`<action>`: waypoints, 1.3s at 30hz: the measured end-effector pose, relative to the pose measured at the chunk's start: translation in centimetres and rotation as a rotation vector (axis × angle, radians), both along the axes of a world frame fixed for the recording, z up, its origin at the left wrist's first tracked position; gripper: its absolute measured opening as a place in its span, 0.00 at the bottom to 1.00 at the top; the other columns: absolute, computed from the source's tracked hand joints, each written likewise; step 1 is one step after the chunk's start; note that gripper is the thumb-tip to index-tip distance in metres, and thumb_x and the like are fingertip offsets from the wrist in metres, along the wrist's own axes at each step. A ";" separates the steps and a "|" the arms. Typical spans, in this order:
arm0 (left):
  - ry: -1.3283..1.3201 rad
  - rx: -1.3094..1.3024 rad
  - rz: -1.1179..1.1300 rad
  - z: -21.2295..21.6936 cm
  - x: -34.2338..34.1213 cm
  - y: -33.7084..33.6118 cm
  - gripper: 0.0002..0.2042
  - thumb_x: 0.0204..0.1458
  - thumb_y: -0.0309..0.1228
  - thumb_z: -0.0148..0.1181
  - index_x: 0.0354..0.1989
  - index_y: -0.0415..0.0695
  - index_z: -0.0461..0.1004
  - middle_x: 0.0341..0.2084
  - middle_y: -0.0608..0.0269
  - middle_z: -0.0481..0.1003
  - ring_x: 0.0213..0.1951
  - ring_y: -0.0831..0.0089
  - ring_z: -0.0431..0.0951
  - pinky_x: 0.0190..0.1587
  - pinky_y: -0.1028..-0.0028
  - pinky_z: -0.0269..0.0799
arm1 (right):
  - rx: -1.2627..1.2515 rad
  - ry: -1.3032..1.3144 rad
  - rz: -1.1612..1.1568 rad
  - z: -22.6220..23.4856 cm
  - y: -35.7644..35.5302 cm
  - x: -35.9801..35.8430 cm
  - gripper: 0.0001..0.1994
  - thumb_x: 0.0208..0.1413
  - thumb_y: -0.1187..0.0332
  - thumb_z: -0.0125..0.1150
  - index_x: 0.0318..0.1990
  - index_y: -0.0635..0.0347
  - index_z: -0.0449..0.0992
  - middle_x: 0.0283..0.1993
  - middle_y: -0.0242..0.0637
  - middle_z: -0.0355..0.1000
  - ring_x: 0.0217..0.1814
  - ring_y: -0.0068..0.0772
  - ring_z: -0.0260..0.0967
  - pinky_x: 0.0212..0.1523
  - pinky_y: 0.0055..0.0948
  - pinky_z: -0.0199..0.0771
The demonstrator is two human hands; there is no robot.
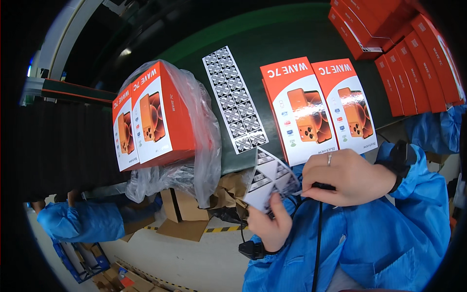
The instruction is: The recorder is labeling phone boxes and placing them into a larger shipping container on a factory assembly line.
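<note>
Over the dark green bench (272,44), I'm holding a label sheet (270,181) in my left hand (269,225), right hand (343,177) gripping a black scanner (322,186); I'd judge scanning is next, needing steady aim.

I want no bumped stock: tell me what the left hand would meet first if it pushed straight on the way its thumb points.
The left hand already holds a label sheet. Beyond it comes the table edge, then the long sticker strip, though depth is hard to judge.
</note>
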State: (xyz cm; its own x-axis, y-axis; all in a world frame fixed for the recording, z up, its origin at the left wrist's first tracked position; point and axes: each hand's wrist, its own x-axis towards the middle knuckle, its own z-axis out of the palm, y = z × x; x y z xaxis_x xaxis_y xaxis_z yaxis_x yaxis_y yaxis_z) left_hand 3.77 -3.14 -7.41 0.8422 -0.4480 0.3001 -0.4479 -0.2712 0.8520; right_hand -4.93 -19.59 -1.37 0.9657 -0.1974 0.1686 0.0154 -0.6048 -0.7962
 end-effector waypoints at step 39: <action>0.192 -0.305 0.070 -0.7 0.8 0.5 0.18 0.51 0.21 0.52 0.49 0.28 0.58 0.40 0.48 0.70 0.38 0.70 0.74 0.39 0.75 0.70 | -0.147 0.279 0.058 -0.7 -4.6 3.7 0.08 0.40 0.71 0.59 0.22 0.65 0.67 0.24 0.44 0.69 0.25 0.41 0.68 0.27 0.33 0.67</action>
State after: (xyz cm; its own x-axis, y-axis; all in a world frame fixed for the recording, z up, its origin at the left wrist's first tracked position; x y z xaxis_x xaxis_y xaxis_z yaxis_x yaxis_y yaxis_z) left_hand 4.56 -2.61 -8.11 0.9216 -0.3014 0.2446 -0.2614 -0.0161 0.9651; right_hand -1.26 -24.21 -2.07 0.9877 -0.1336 -0.0813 -0.1530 -0.7185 -0.6785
